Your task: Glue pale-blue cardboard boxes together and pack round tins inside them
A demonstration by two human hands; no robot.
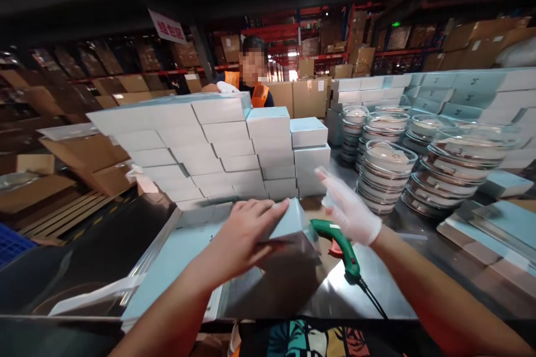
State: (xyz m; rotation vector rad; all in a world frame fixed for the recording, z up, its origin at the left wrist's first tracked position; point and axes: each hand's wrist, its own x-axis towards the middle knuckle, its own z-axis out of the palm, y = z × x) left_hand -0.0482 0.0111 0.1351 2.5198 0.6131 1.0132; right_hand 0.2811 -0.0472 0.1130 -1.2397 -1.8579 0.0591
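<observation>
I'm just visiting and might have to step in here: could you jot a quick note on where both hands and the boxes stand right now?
Left hand: bare, flat on top of a pale blue box on the steel table, not gripping it.
Right hand: in a thin white glove, open, holding nothing, above the green tool lying beside the box.
Done: a wall of stacked boxes stands behind; a person in an orange vest is past it.
Left, it seems: stacks of round lidded tins on the right and flat blue sheets under the left arm.
</observation>
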